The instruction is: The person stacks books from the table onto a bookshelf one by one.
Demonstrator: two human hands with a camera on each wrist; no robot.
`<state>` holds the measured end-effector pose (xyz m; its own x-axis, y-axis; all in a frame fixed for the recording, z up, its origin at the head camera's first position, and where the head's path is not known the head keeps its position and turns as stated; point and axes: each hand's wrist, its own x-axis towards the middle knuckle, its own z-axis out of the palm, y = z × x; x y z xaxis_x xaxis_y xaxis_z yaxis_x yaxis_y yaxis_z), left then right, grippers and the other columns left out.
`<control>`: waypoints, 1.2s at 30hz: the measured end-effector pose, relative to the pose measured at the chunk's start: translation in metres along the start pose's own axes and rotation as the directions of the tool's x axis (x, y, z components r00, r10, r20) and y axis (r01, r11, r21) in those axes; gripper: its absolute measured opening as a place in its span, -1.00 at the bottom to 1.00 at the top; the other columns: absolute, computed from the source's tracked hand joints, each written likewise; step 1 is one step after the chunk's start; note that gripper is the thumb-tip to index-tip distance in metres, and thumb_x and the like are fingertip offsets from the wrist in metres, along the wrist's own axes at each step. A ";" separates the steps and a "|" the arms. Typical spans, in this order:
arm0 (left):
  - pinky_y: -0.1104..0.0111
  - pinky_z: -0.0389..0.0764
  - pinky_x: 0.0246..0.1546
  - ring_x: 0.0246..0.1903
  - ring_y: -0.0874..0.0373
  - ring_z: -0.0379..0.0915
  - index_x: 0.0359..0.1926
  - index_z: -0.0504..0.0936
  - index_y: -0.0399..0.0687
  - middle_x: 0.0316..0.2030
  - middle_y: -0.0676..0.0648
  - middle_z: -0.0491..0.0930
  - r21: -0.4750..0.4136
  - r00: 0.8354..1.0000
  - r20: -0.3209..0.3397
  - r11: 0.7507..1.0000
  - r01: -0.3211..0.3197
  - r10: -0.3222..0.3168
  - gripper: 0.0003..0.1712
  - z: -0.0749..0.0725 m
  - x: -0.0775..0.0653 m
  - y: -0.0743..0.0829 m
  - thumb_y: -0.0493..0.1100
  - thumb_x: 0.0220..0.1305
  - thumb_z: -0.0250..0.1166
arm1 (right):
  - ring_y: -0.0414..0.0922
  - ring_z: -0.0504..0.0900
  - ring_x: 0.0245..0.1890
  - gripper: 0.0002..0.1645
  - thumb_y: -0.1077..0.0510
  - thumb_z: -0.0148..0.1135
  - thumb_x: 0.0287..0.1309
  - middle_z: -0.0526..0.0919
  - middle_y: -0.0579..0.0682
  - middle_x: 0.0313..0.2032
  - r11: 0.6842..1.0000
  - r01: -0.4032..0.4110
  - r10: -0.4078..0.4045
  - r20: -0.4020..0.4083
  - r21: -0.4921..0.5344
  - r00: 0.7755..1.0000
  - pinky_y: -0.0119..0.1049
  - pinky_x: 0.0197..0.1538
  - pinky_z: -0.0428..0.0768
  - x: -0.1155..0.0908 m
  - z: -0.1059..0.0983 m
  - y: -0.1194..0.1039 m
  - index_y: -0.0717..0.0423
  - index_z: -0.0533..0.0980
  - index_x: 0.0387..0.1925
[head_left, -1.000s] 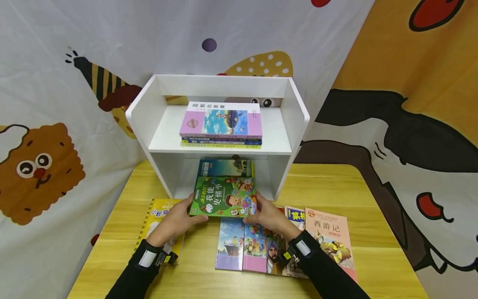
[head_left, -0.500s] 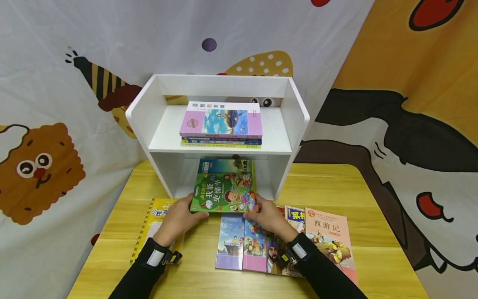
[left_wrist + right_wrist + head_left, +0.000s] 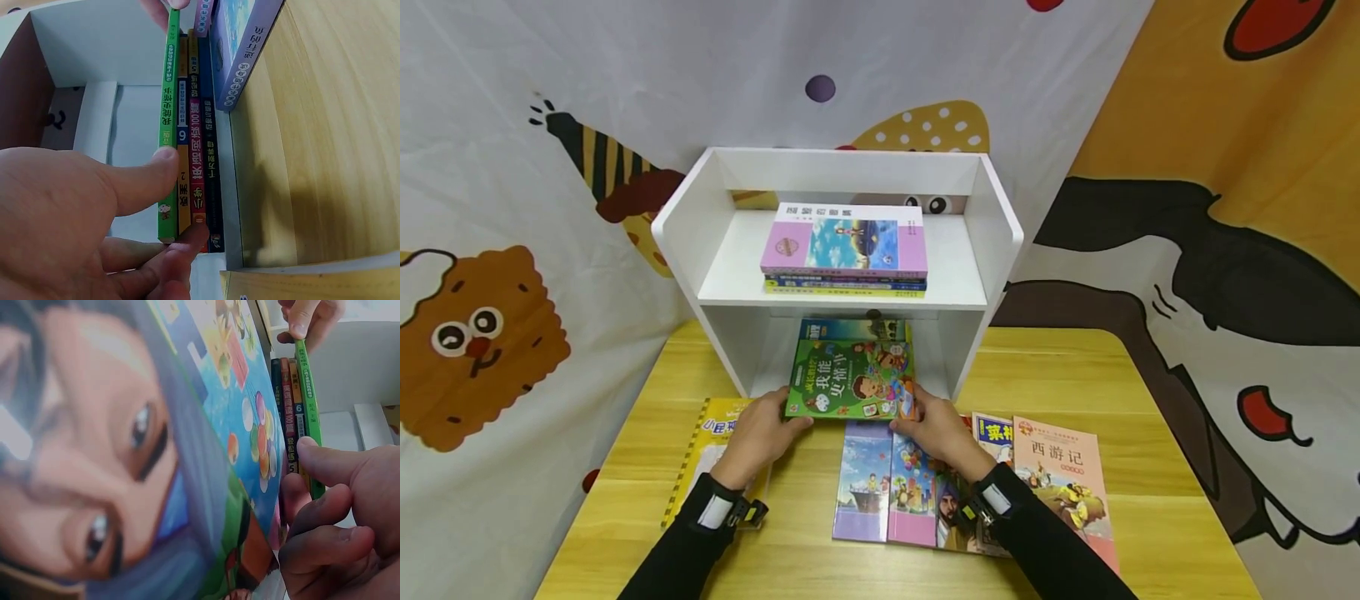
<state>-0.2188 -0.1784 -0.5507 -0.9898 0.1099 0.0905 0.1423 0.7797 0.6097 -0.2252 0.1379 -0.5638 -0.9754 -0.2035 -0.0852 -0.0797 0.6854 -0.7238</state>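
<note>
A green picture book (image 3: 853, 379) lies flat at the mouth of the lower shelf compartment, on top of a blue-covered book (image 3: 853, 329). At its left front corner my left hand (image 3: 762, 440) pinches it, thumb along the spine and fingers beneath. My right hand (image 3: 946, 433) grips the opposite corner the same way. From the left wrist view, the green spine (image 3: 167, 125) shows above several stacked books (image 3: 199, 156). The right wrist view also has both hands on the green book (image 3: 307, 394). The fingers under the book are partly hidden in the head view.
The white two-tier shelf (image 3: 718, 275) holds a stack of books (image 3: 844, 242) on its upper level. On the wooden table (image 3: 805, 542), a yellow spiral-bound book (image 3: 713, 425) lies left. Several books, including a pink one (image 3: 1063, 467), lie in an overlapping row to the right.
Both hands have moved the green book away from me, further into the lower compartment, so it covers more of the blue-covered book beneath. The other books have stayed put.
</note>
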 end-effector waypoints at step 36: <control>0.28 0.27 -0.70 -0.67 0.14 0.32 -0.34 0.61 -0.05 -0.63 -0.01 0.49 0.086 0.979 -0.188 0.994 -0.069 0.084 -0.82 0.010 0.019 -0.002 -0.04 0.18 0.32 | -0.22 0.46 -0.62 -0.39 -0.10 0.17 0.23 0.63 -0.02 -0.44 0.967 0.126 -0.166 -0.175 -0.221 0.970 -0.26 -0.48 0.45 0.018 -0.001 0.001 -0.04 0.37 0.27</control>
<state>-0.2383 -0.1716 -0.5587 -0.9559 0.0576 0.2880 0.2098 0.8202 0.5322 -0.2432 0.1352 -0.5655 -0.9692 -0.1890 0.1578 -0.2454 0.7917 -0.5594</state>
